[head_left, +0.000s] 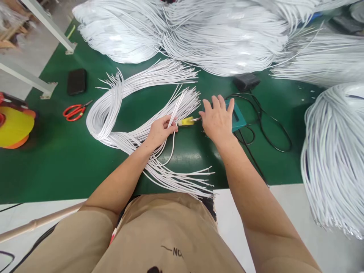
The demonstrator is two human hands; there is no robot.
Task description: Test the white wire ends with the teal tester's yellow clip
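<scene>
Between the thumb and fingers of my left hand (163, 131) white cable is pinched, with one loose strand looping down below it. A small yellow piece with a metal end (186, 121) lies just right of those fingertips, pointing towards my other hand; its exact kind is unclear. My right hand (218, 119) is spread, fingers apart, over the left side of a teal box (237, 116), hiding part of it. Around my left forearm lies a bent bundle of white cables (98, 119), whose cut ends fan out to the right on the green table (113, 178).
Large heaps of white cable (227, 41) fill the back, and another bundle (332, 151) hangs over the right edge. Red-handled snips (75, 112) and a black box (76, 81) lie left. A black cord (263, 117) curls right of the teal box. Metal posts (51, 26) stand at the far left.
</scene>
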